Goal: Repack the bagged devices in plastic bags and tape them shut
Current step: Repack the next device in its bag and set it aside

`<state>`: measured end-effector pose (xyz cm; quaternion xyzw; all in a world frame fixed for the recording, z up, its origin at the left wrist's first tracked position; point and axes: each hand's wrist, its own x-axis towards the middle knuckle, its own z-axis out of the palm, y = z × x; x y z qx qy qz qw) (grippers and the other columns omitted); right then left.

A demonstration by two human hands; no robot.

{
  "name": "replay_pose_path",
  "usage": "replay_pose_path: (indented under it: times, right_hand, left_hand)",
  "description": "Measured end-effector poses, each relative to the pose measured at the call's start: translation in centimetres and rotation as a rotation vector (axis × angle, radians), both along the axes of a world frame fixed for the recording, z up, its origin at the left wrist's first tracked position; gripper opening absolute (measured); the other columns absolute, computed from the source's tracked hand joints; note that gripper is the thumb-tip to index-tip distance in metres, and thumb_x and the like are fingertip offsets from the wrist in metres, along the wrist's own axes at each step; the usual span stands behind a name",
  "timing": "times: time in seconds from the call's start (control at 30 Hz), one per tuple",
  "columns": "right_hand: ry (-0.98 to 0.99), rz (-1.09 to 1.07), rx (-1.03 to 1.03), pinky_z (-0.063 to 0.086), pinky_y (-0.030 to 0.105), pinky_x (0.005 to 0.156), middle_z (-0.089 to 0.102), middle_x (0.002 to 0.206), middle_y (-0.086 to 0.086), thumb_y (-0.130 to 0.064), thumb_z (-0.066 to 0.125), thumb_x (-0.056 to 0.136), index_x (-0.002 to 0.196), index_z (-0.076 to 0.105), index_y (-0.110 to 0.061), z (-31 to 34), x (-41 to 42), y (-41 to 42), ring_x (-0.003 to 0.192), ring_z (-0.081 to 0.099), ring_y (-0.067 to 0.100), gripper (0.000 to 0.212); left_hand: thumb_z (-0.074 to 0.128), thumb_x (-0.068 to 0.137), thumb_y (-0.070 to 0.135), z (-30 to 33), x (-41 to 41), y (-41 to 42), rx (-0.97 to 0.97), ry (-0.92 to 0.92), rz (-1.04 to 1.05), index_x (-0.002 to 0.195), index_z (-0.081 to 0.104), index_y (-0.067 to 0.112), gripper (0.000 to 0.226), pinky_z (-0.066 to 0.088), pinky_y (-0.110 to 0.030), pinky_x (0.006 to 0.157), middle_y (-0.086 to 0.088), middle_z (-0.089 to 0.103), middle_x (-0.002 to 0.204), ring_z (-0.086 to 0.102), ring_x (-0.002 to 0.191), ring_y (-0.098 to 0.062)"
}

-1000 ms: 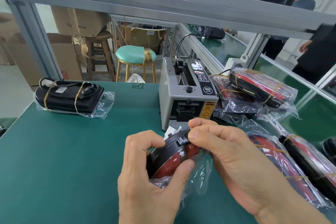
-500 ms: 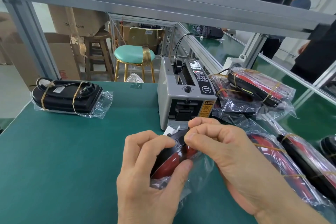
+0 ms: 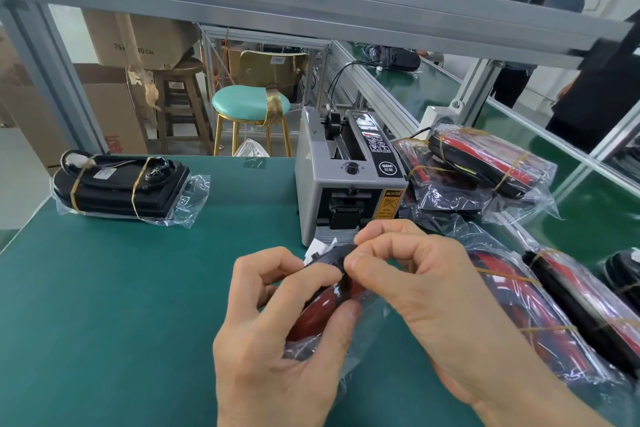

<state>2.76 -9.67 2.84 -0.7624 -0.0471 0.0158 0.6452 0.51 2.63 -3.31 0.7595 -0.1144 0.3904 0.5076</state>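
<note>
I hold a red and black device in a clear plastic bag (image 3: 320, 314) just above the green table (image 3: 121, 288). My left hand (image 3: 277, 340) grips its near end, thumb on the bag. My right hand (image 3: 419, 291) pinches the bag's top edge at the device's far end with curled fingers. A grey tape dispenser (image 3: 346, 180) stands right behind my hands. One bagged black device (image 3: 121, 185) bound with rubber bands lies at the far left. Several bagged red and black devices (image 3: 485, 163) are piled at the right.
More bagged devices (image 3: 554, 305) lie along the table's right side beside my right forearm. An aluminium frame post (image 3: 45, 80) stands at the far left, a beam overhead. A teal stool (image 3: 249, 104) and cardboard boxes sit beyond the table. A person (image 3: 595, 87) stands at the far right.
My right fingers have shifted slightly along the bag's top edge and my left fingers have curled closer over the device. The bagged device stays in both hands.
</note>
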Motion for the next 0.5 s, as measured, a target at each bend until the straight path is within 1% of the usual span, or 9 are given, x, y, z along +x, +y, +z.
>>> replay_pose_path:
  times: [0.27, 0.37, 0.5]
  right_hand:
    - [-0.001, -0.002, 0.012, 0.043, 0.004, 0.064, 0.063, 0.088, -0.015, -0.023, 0.073, 0.064, 0.057, 0.073, -0.015, -0.09, 0.07, -0.05, 0.072, 0.059, -0.009, 0.011]
    - [-0.021, -0.007, -0.02, 0.043, 0.004, 0.064, 0.063, 0.087, -0.015, -0.023, 0.073, 0.064, 0.057, 0.074, -0.016, -0.05, 0.07, -0.08, 0.073, 0.06, -0.008, 0.01]
    - [-0.071, -0.024, -0.075, 0.043, 0.004, 0.063, 0.062, 0.085, -0.015, -0.022, 0.071, 0.064, 0.058, 0.073, -0.017, -0.11, 0.13, 0.0, 0.071, 0.059, -0.007, 0.009]
  left_hand:
    - [0.074, 0.069, 0.029, 0.07, -0.06, 0.01, -0.001, -0.019, 0.008, 0.085, 0.07, 0.026, 0.017, 0.044, -0.007, 0.066, 0.0, 0.054, 0.092, 0.057, 0.078, -0.004]
    - [0.073, 0.07, 0.029, 0.12, -0.14, -0.02, 0.006, -0.024, 0.016, 0.087, 0.069, 0.023, 0.019, 0.044, -0.006, 0.065, 0.0, 0.055, 0.091, 0.057, 0.078, -0.002]
    - [0.073, 0.07, 0.03, 0.13, -0.19, -0.16, 0.01, -0.03, 0.023, 0.088, 0.068, 0.024, 0.02, 0.044, -0.005, 0.066, 0.0, 0.055, 0.091, 0.057, 0.08, 0.0]
